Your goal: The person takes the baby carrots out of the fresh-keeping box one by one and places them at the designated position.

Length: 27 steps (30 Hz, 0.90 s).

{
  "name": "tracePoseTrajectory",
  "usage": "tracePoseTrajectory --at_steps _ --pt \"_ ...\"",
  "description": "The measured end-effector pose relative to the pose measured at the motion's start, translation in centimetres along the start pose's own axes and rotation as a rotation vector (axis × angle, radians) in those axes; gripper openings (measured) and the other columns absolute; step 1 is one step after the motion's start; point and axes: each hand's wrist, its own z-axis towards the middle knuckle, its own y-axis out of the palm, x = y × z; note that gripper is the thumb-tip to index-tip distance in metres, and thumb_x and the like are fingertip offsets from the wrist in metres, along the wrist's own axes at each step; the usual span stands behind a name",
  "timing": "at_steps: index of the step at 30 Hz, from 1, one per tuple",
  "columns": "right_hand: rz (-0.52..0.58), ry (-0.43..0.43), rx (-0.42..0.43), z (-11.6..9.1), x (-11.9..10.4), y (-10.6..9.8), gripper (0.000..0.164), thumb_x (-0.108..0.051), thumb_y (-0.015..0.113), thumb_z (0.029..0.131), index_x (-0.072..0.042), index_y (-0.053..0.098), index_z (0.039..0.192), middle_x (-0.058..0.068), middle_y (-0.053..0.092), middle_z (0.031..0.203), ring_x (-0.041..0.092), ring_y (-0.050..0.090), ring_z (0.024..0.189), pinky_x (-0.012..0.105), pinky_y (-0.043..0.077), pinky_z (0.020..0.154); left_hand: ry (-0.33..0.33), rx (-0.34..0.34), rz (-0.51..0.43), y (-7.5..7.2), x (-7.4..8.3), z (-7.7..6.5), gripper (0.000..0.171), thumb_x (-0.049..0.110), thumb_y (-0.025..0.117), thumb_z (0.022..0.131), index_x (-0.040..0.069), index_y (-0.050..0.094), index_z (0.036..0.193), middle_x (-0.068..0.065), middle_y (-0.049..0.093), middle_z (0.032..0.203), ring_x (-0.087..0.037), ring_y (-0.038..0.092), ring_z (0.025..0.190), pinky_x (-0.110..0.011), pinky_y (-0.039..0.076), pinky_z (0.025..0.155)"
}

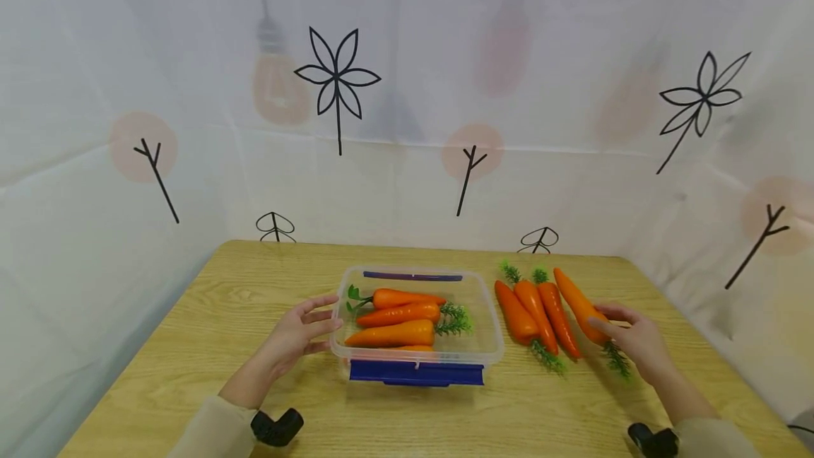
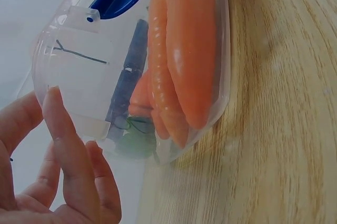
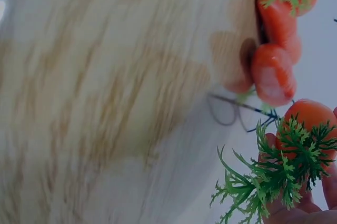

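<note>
A clear plastic box (image 1: 486, 316) with blue latches stands on the table in the head view, with several carrots (image 1: 394, 334) lying crosswise in it. My left hand (image 1: 305, 334) is at the box's left side, loosely spread fingers right at its rim and wall; the left wrist view has a fingertip (image 2: 54, 97) against the clear wall. To the right, my right hand (image 1: 639, 338) grips a carrot (image 1: 575, 302) near its leafy end, the tip pointing away to the back left. Its green leaves (image 3: 279, 166) hang below the hand in the right wrist view.
Three carrots (image 1: 524, 313) lie side by side on the wooden table (image 1: 267, 274), between the box and my right hand, with green tops at differing ends. A white cloth (image 1: 407, 189) printed with flowers and bulbs hangs behind the table and along its sides.
</note>
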Motion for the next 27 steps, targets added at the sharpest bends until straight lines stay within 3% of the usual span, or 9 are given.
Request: tracePoseTrajectory --at_steps 3,6,10,14,22,27 --pt "-0.061 0.005 -0.015 0.2 0.2 0.0 0.066 -0.037 0.063 0.089 0.011 0.045 0.13 0.03 0.046 0.124 0.032 0.051 0.101 0.04 0.049 0.076 0.002 0.001 0.003 0.0 0.1 0.0 0.058 0.014 0.07 0.085 0.005 0.044 0.136 -0.025 0.043 0.133 -0.031 0.055 0.106 -0.029 0.053 0.071" --pt "-0.081 0.008 -0.018 0.4 0.4 0.2 0.065 -0.036 0.063 0.089 0.013 0.045 0.128 0.034 0.046 0.124 0.043 0.047 0.106 0.044 0.048 0.077 0.002 0.005 0.005 0.0 0.1 0.0 0.057 0.014 0.07 0.085 0.004 0.045 0.136 -0.025 0.043 0.133 -0.032 0.055 0.106 -0.03 0.053 0.071" --pt "-0.103 -0.006 -0.009 0.6 0.9 0.5 0.061 -0.031 0.065 0.089 0.016 0.048 0.124 0.035 0.05 0.119 0.042 0.05 0.102 0.035 0.048 0.071 -0.001 0.003 0.011 0.0 0.1 -0.1 0.058 0.015 0.07 0.085 0.004 0.044 0.136 -0.025 0.043 0.133 -0.032 0.055 0.106 -0.031 0.053 0.072" --pt "-0.132 -0.01 -0.027 0.8 1.0 0.7 0.06 -0.031 0.066 0.088 0.016 0.05 0.122 0.036 0.05 0.117 0.042 0.053 0.099 0.034 0.049 0.068 0.001 -0.004 0.015 0.0 0.1 0.0 0.058 0.014 0.07 0.085 0.004 0.044 0.136 -0.025 0.043 0.133 -0.032 0.054 0.106 -0.03 0.053 0.072" --pt "-0.139 0.011 -0.159 1.5 0.8 0.4 0.065 -0.028 0.069 0.086 0.015 0.044 0.127 0.04 0.041 0.123 0.04 0.055 0.099 0.042 0.052 0.073 0.007 -0.01 0.009 0.0 0.1 0.0 0.058 0.014 0.069 0.085 0.004 0.044 0.136 -0.025 0.043 0.133 -0.032 0.054 0.107 -0.029 0.053 0.071" --pt "-0.121 -0.024 -0.226 1.5 0.5 -0.1 0.064 -0.02 0.071 0.084 0.017 0.042 0.127 0.04 0.042 0.119 0.032 0.059 0.09 0.038 0.053 0.069 0.005 -0.007 0.012 0.0 0.1 -0.1 0.058 0.014 0.069 0.085 0.004 0.044 0.136 -0.025 0.043 0.133 -0.032 0.054 0.107 -0.03 0.053 0.071"
